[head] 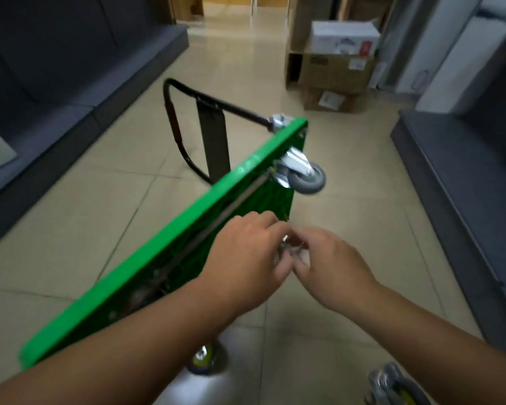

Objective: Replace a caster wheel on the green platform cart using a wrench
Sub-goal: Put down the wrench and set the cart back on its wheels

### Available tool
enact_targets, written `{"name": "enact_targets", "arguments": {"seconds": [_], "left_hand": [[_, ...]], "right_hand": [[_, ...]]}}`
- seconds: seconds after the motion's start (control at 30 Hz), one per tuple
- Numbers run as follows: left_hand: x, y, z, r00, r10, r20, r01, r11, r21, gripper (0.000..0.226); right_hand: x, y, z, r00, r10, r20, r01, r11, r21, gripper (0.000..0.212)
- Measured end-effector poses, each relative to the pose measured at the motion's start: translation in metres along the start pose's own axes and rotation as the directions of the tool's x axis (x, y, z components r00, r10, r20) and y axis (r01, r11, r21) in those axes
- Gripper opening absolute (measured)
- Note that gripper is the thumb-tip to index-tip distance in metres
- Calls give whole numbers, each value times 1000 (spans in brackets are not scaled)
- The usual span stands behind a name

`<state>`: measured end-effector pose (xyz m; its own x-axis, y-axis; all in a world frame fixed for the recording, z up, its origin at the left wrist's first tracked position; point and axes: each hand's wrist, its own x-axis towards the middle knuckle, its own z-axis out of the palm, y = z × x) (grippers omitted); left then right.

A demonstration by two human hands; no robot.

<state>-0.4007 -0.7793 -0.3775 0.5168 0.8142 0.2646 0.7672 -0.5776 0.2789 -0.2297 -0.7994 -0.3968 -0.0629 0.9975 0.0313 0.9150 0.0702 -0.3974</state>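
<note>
Left hand [243, 258], right hand [336, 273]: fingers [275, 226] around metal part [291, 247] beside cart [170, 232]

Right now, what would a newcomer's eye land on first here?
The green platform cart stands tipped on its edge mid-floor, a grey caster wheel jutting from its underside at the far end. Nearer, the left hand and right hand pinch a small metal part, too blurred to identify.

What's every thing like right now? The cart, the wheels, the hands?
green cart: tipped up on its long edge.
handle: unfolded, sticking out from the deck.
far caster wheel: mounted on the underside.
loose caster: lying on the floor, off the cart.
left hand: fingers curled on a small metal part.
right hand: pinching the same part.
</note>
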Motion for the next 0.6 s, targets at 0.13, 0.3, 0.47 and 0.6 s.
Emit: {"name": "enact_targets", "arguments": {"seconds": [0.13, 0.3, 0.47, 0.6], "left_hand": [[38, -45, -56, 989, -92, 115, 83, 993, 80, 35], [22, -99, -150, 977, -168, 129, 150, 978, 143, 46], [-17, -122, -277, 950, -303, 76, 293, 949, 120, 49], [-47, -137, -396, 934, -349, 73, 343, 935, 87, 46]], "right_hand": [[57, -63, -24, 997, 24, 69, -15, 991, -134, 22], [77, -139, -66, 990, 80, 115, -70, 994, -89, 28], [77, -241, -139, 982, 125, 144, -122, 992, -29, 34], [79, -340, -212, 981, 158, 116, -160, 987, 16, 29]]}}
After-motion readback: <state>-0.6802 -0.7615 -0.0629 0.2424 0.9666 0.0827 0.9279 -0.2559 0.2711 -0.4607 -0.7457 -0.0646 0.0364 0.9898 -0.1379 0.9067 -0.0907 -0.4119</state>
